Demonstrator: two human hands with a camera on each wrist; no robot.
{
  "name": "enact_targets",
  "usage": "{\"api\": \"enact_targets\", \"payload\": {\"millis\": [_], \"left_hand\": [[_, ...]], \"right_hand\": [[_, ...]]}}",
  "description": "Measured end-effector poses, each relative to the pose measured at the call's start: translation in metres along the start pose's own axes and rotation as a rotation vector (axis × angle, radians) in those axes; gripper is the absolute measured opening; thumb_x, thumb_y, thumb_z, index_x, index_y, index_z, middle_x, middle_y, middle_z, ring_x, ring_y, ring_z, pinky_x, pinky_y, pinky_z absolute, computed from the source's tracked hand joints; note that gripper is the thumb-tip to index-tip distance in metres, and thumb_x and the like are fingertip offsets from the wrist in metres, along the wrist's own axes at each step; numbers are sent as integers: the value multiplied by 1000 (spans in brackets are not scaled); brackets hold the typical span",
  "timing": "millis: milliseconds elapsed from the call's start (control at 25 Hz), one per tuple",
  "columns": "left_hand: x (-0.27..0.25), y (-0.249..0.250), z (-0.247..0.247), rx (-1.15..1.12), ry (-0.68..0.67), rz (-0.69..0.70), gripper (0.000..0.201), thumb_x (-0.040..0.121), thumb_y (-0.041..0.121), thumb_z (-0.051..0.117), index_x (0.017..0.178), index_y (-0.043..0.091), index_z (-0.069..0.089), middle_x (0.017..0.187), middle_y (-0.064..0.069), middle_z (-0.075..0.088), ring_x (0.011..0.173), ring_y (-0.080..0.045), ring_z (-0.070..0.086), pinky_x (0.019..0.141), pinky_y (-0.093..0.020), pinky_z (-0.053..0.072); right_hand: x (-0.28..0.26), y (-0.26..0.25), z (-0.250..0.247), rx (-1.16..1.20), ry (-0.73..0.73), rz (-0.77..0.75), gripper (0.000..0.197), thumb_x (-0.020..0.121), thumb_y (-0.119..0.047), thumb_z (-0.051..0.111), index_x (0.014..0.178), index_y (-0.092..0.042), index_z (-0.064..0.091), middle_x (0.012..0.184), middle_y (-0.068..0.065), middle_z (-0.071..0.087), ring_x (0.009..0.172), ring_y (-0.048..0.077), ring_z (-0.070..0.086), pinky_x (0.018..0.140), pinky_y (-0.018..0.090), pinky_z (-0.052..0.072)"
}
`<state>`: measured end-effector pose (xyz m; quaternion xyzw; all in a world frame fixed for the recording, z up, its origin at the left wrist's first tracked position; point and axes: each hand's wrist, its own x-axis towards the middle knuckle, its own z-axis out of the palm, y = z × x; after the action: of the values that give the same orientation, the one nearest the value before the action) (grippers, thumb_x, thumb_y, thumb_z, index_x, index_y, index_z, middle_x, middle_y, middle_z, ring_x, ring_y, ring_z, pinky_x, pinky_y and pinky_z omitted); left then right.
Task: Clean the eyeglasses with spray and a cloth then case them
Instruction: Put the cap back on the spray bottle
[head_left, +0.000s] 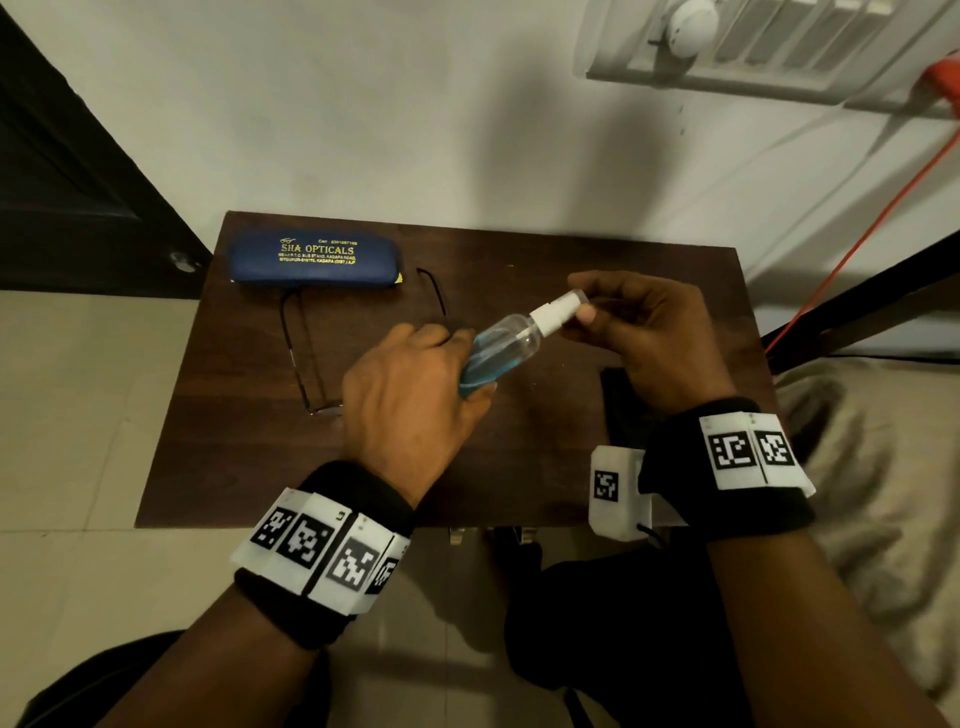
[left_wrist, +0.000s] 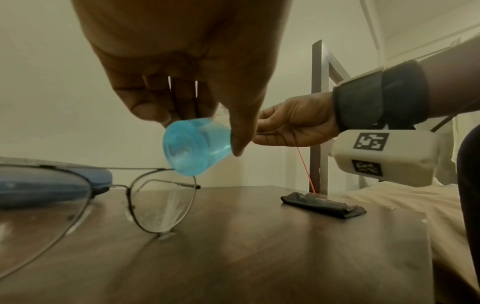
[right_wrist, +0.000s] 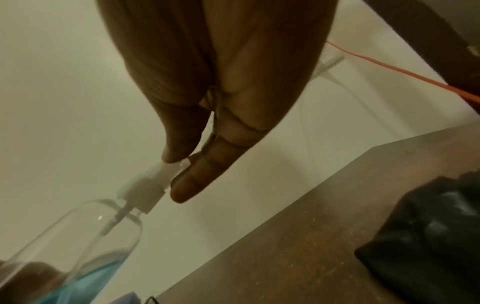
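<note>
Left hand around the spray bottle, right hand pinching its cap.

A: What colours sit on the table?

B: The table itself is dark brown wood grain. The case is navy blue with yellow lettering.

A: And the spray bottle?

B: Clear plastic, pale blue liquid, white spray head.

A: The cloth?

B: Black. The eyeglasses have a thin dark frame and clear lenses.

A: The wristbands?

B: Black, with white blocks bearing black-and-white square codes. An orange cord runs across the off-white wall.
</note>
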<state>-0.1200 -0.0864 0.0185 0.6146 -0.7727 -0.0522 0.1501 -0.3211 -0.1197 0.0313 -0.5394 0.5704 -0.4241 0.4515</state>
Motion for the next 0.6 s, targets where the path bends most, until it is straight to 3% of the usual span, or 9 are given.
{"api": "enact_targets", "payload": {"millis": [160,320,400,520,600], "left_hand": [[7,10,5,-24,44,35,45,71,39,76,108,15,69,84,-4,70,76,-25,61,58,-27,40],[17,29,11,-137,-10,-24,32,77,42,68,101,20,67,87,-1,69,82,-23,60,60,-26,34],[27,42,17,-312,-1,-115,27,79,44,66,97,24,67,86,2,70,81,-19,63,60,-27,42],[47,55,31,-505,77,-148,23,83,37,65,102,24,68,91,1,70,80,-14,64,67,-29,50],[55,62,45,-490,71,-132,31,84,29,65,114,20,65,104,-3,64,82,-11,57,66,-17,40]], "right_hand": [[0,-7,-14,-154,-12,-42,20,89,-8,62,104,-20,65,98,-11,68,92,3,66,82,14,51],[-2,-10,-7,-78,140,-123,11,89,-16,63,99,-19,66,90,-9,69,83,4,67,76,18,53],[-3,-4,-3,-69,158,-142,23,86,-19,68,108,-16,66,95,-7,71,89,2,67,78,17,53],[-3,15,-4,-251,76,-77,31,85,-23,70,114,-14,67,103,-3,72,96,5,67,88,30,54],[0,25,-7,-312,98,-57,25,85,-22,69,108,-14,71,101,-3,73,94,5,67,88,34,54]]}}
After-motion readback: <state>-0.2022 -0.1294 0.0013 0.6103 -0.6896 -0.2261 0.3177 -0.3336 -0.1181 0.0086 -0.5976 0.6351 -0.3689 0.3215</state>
